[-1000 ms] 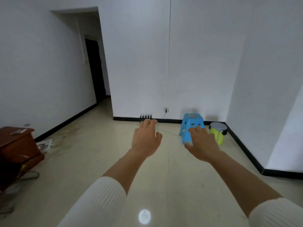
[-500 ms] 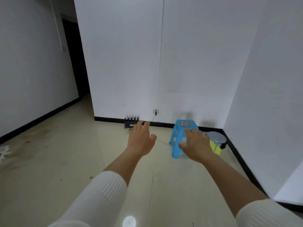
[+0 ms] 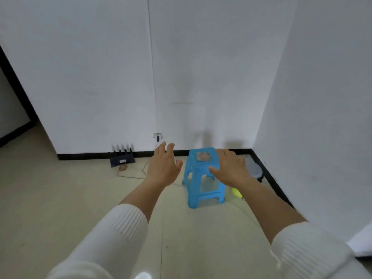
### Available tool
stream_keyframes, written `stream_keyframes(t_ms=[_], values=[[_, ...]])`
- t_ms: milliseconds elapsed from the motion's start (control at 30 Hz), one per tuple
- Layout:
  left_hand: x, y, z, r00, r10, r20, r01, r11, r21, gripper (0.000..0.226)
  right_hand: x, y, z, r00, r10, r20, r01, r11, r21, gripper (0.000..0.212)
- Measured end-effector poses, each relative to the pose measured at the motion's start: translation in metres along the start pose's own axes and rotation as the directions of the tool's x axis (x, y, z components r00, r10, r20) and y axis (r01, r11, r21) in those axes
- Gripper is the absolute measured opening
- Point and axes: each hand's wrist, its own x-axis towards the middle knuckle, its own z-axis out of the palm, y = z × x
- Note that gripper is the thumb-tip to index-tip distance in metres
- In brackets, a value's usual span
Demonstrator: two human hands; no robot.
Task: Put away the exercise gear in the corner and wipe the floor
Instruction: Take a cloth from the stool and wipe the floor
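The person is holding both arms out in front, white ribbed sleeves pushed up the forearms, and both hands are showing their backs to the camera. The left hand (image 3: 164, 166) is hanging in the air palm down, fingers straight and slightly spread, gripping nothing. The right hand (image 3: 231, 170) is lying just as flat and loose, its thumb overlapping the right edge of a blue plastic stool (image 3: 203, 190) – whether it is actually touching the stool cannot be told. The stool is standing upright on the pale tiled floor (image 3: 70, 198), near the corner (image 3: 252, 152) where the back wall and the right wall are meeting above a black skirting board. Just beside the stool, towards that corner, a yellow-green bin (image 3: 236, 192) with a grey lid is sitting mostly hidden behind the right hand and wrist. Further left, a black router (image 3: 121, 159) with upright antennas is leaning against the skirting, and a thin cable (image 3: 130, 176) is trailing across the floor towards a wall socket (image 3: 157, 136). Which of these things, if any, is the exercise gear is not showing clearly.
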Motion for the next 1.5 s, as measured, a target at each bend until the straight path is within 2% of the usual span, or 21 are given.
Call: stream_keyframes(t_ms=[233, 467, 667, 800, 967, 1067, 1167, 1267, 1333, 1400, 1500], values=[[0.183, 0.014, 0.121, 0.996, 0.026, 0.082, -0.017, 0.995, -0.099, 0.059, 0.185, 0.083, 0.052, 0.989, 0.105, 0.108, -0.105, 0.994, -0.005, 0.068], [0.346, 0.015, 0.243, 0.976, -0.098, 0.192, 0.135, 0.972, -0.190, 0.050, 0.378, 0.169, 0.109, 0.945, 0.161, 0.283, -0.180, 0.983, 0.040, 0.065], [0.439, -0.012, 0.337, 0.921, -0.210, 0.329, 0.272, 0.950, -0.156, 0.052, 0.506, 0.199, 0.179, 0.888, 0.100, 0.449, -0.123, 0.992, 0.021, 0.066], [0.498, -0.033, 0.407, 0.877, -0.219, 0.428, 0.291, 0.951, -0.109, 0.051, 0.573, 0.214, 0.235, 0.846, 0.092, 0.526, -0.103, 0.995, -0.008, 0.066], [0.542, -0.060, 0.502, 0.798, -0.189, 0.573, 0.281, 0.957, -0.077, 0.047, 0.633, 0.242, 0.319, 0.775, 0.162, 0.611, -0.213, 0.977, 0.011, 0.062], [0.568, -0.081, 0.558, 0.785, -0.160, 0.599, 0.249, 0.966, -0.069, 0.044, 0.670, 0.262, 0.371, 0.745, 0.164, 0.646, -0.222, 0.975, 0.008, 0.058], [0.586, -0.100, 0.612, 0.764, -0.152, 0.627, 0.234, 0.971, -0.049, 0.062, 0.707, 0.278, 0.423, 0.753, 0.170, 0.636, -0.226, 0.974, 0.007, 0.057], [0.584, -0.113, 0.659, 0.704, -0.161, 0.692, 0.230, 0.973, -0.007, 0.088, 0.737, 0.287, 0.467, 0.771, 0.170, 0.614, -0.235, 0.972, 0.026, 0.071], [0.575, -0.117, 0.685, 0.696, -0.139, 0.704, 0.198, 0.980, -0.002, 0.100, 0.751, 0.292, 0.492, 0.792, 0.128, 0.597, -0.218, 0.973, 0.081, 0.084], [0.563, -0.121, 0.708, 0.716, -0.121, 0.688, 0.177, 0.984, -0.011, 0.098, 0.758, 0.294, 0.512, 0.799, 0.082, 0.595, -0.176, 0.979, 0.101, 0.096], [0.549, -0.124, 0.728, 0.745, -0.131, 0.654, 0.174, 0.985, -0.001, 0.100, 0.757, 0.300, 0.536, 0.808, 0.106, 0.579, -0.195, 0.976, 0.094, 0.098]])
